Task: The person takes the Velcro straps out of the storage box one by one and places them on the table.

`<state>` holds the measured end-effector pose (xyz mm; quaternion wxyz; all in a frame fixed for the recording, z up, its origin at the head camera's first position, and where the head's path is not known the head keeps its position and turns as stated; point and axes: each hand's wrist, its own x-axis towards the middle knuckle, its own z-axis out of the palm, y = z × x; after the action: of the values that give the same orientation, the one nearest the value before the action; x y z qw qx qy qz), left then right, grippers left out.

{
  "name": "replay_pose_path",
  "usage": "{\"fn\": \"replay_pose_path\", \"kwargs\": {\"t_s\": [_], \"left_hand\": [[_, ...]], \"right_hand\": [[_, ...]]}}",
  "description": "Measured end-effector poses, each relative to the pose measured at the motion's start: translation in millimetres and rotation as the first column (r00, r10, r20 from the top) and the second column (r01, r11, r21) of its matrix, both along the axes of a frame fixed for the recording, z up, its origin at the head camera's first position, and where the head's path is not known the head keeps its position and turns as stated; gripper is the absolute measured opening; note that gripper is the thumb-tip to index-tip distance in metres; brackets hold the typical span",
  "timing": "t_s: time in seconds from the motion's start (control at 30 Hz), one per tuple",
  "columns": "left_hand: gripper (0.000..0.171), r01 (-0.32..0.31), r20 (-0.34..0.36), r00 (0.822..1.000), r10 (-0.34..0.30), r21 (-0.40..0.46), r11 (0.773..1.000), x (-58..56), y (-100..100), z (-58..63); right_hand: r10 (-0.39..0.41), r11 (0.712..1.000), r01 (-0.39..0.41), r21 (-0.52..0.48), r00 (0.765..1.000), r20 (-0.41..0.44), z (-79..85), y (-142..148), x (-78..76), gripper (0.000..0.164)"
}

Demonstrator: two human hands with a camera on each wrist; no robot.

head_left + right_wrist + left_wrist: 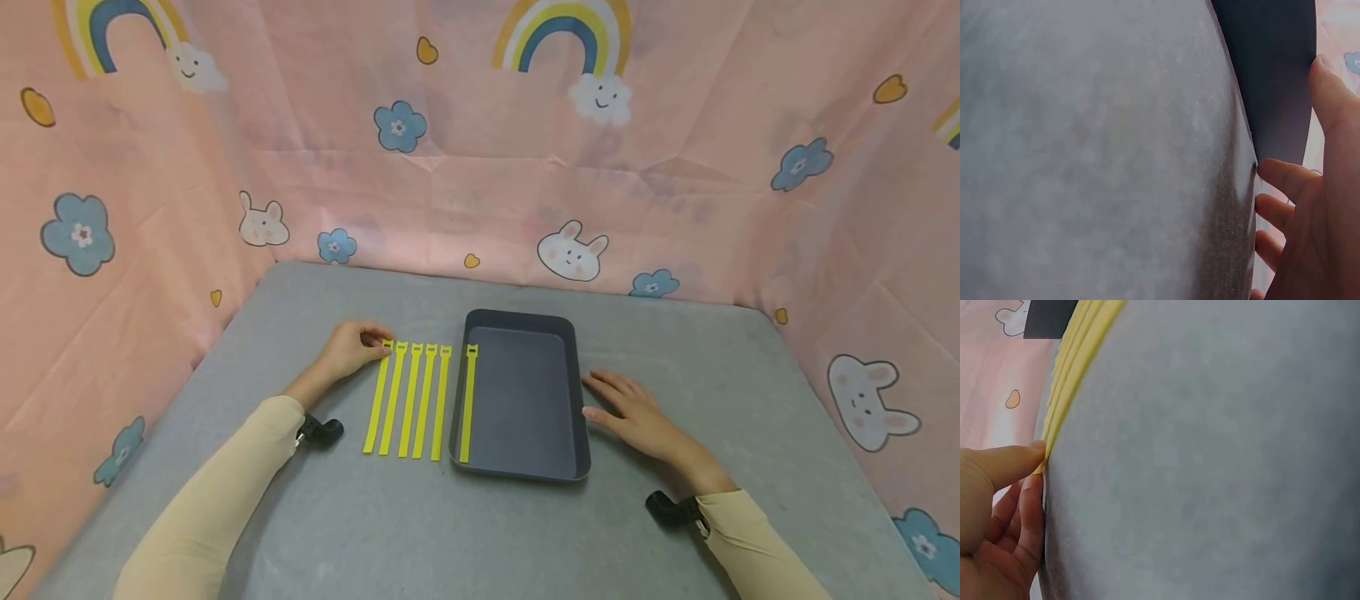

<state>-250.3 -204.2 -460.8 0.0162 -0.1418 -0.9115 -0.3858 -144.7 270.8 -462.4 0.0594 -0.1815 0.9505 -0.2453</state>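
Several flat yellow hook-and-loop cable ties lie side by side on the table, slotted heads at the far end. My left hand pinches the head of the leftmost cable tie between thumb and fingers; the left wrist view shows the thumb on that end. To their right is a dark grey rectangular tray. Along its left inner side lies another yellow cable tie. My right hand is beside the tray's right wall, fingers spread and relaxed; in the right wrist view its thumb touches the tray's rim.
A grey cloth covers the table. Pink printed curtains stand along the back and both sides. Each wrist wears a black camera mount, one on the left and one on the right.
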Motion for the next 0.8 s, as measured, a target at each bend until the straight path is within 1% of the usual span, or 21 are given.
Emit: {"fn": "replay_pose_path", "kwargs": {"t_s": [0.3,0.57,0.8], "left_hand": [[0.022,-0.012,-0.004,1.000,0.012,0.000,1.000,-0.7,0.5,-1.0],[0.023,-0.008,-0.023,1.000,0.008,0.003,1.000,-1.4,0.2,-1.8],[0.024,-0.006,-0.021,1.000,0.006,0.006,1.000,-0.6,-0.9,0.6]], "right_hand": [[-0.006,1.000,0.006,0.006,1.000,0.010,2.3,-1.0,0.6,0.064],[-0.010,1.000,0.010,0.014,1.000,0.005,0.6,-0.5,-0.1,0.064],[-0.009,1.000,0.009,0.009,1.000,0.006,1.1,-0.5,-0.1,0.064]]}}
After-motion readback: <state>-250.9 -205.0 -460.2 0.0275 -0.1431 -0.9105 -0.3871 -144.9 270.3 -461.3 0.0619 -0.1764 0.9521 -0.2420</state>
